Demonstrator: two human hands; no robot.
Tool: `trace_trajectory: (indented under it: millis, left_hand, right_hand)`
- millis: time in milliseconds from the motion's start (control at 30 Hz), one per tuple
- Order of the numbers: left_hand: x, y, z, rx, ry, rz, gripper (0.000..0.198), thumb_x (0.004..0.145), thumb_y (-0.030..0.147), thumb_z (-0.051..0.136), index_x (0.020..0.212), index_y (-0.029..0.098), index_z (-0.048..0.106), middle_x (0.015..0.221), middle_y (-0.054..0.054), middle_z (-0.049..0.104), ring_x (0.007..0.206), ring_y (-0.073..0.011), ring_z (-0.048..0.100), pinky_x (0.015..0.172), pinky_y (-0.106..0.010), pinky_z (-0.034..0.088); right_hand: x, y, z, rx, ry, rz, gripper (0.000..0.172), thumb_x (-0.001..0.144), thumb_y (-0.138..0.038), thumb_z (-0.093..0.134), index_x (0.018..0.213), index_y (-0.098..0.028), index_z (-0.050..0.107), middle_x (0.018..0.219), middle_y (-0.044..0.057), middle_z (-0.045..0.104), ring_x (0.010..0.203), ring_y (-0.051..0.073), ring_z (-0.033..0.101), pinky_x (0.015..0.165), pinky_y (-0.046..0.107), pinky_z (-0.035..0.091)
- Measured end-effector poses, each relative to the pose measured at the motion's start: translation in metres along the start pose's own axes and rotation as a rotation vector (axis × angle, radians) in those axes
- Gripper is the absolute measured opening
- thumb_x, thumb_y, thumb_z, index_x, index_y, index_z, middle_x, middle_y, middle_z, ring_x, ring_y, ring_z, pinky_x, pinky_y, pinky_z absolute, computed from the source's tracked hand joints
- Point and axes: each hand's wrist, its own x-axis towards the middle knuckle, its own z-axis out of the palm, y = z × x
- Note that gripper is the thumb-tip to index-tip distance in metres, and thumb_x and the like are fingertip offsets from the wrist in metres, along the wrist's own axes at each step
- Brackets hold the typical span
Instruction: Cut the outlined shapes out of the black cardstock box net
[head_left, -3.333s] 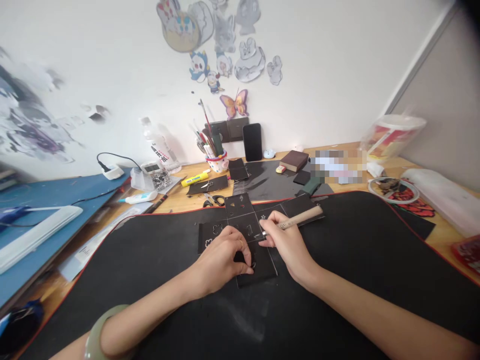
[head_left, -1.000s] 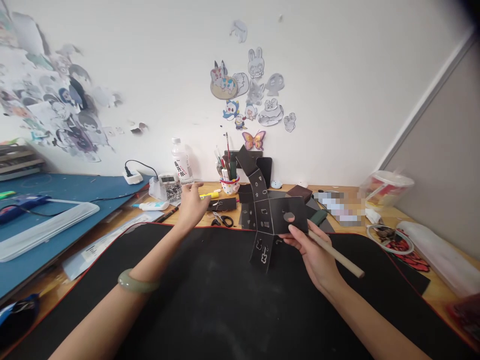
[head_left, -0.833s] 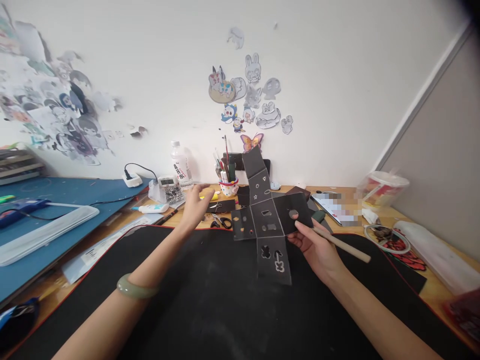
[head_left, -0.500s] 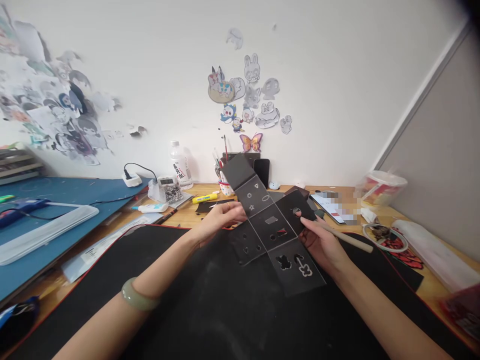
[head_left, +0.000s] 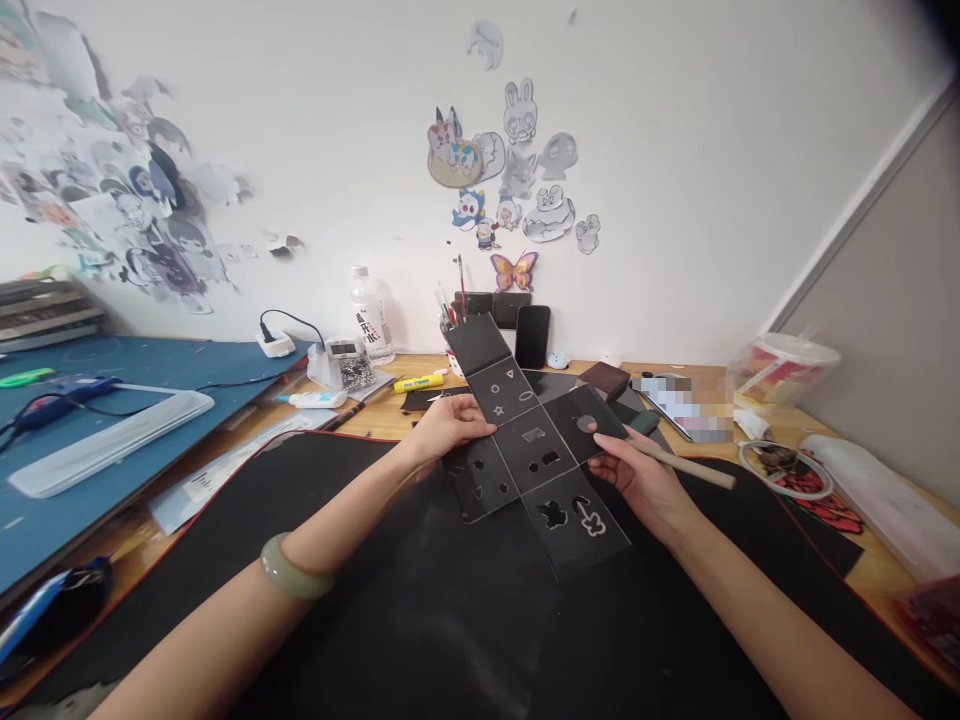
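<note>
A black sheet of card [head_left: 517,478] in an unfolded cross shape is held up above the black desk mat [head_left: 390,640]. Pale crease lines divide it into square panels, several of them with small cut-out shapes such as a star, a triangle, ovals and leafy figures. My left hand [head_left: 448,428] pinches the card's left side, its thumb lying on the front face. On the right panel, near a round hole, my right hand [head_left: 637,470] grips the edge with thumb in front and fingers behind. A pale wooden stick [head_left: 697,468] lies behind my right hand.
Behind the card stand a pen cup [head_left: 454,362], a black phone [head_left: 532,336] and a water bottle [head_left: 370,318]. A yellow glue stick [head_left: 420,383] lies left of them. To the right are a lit screen [head_left: 686,405], a plastic tub [head_left: 787,370] and a hoop [head_left: 787,470]; a blue board [head_left: 150,410] is at left.
The card has shifted slightly left and turned more towards my view, still between both hands. My left thumb now lies further onto its face. The camera view has also shifted.
</note>
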Motion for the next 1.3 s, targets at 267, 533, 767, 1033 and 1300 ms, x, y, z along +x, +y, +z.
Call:
trace_trajectory:
  millis: [267,533,767,1033,1300]
  left_hand:
    - [-0.002,-0.001,-0.001,-0.019,0.021,-0.003,0.023,0.058,0.02,0.071,0.077,0.015,0.059,0.066,0.0,0.062,0.053,-0.0092,0.056,0.049,-0.018,0.039]
    - [-0.004,-0.002,-0.002,-0.096,0.19,0.041,0.025,0.053,0.02,0.074,0.061,0.014,0.051,0.056,0.002,0.058,0.046,-0.008,0.051,0.043,-0.017,0.036]
    - [-0.015,-0.015,0.013,-0.252,0.518,0.121,0.031,0.057,0.03,0.071,0.063,0.016,0.044,0.051,0.006,0.051,0.044,-0.0071,0.048,0.044,-0.018,0.037]
    - [-0.037,-0.032,0.041,-0.363,0.625,0.104,0.029,0.066,0.036,0.064,0.073,0.018,0.042,0.066,0.003,0.055,0.059,-0.0118,0.056,0.055,-0.023,0.045]
    - [-0.101,-0.032,0.076,0.193,-0.113,0.145,0.026,0.083,0.042,0.045,0.093,0.021,0.055,0.092,-0.007,0.058,0.082,-0.0191,0.058,0.058,-0.027,0.048]
  right_hand:
    - [0.001,0.001,0.002,-0.025,0.026,0.01,0.021,0.06,-0.019,0.072,0.078,-0.017,0.062,0.063,-0.004,0.063,0.05,0.008,0.059,0.05,0.018,0.049]
    - [0.005,0.004,-0.002,-0.051,0.038,0.029,0.022,0.067,-0.035,0.065,0.083,-0.021,0.059,0.068,0.001,0.068,0.064,0.014,0.063,0.052,0.021,0.048]
    - [-0.001,0.005,0.007,-0.112,-0.137,0.051,0.028,0.07,-0.038,0.062,0.094,-0.023,0.06,0.085,0.001,0.067,0.076,0.015,0.061,0.065,0.026,0.048]
    - [-0.01,0.002,0.019,-0.026,-0.155,-0.009,0.036,0.071,-0.045,0.058,0.1,-0.024,0.056,0.097,0.004,0.065,0.088,0.019,0.061,0.075,0.032,0.048]
    - [0.005,-0.011,0.002,-0.318,-0.07,-0.118,0.024,0.07,-0.031,0.062,0.093,-0.025,0.058,0.079,-0.002,0.066,0.07,0.012,0.063,0.059,0.022,0.049]
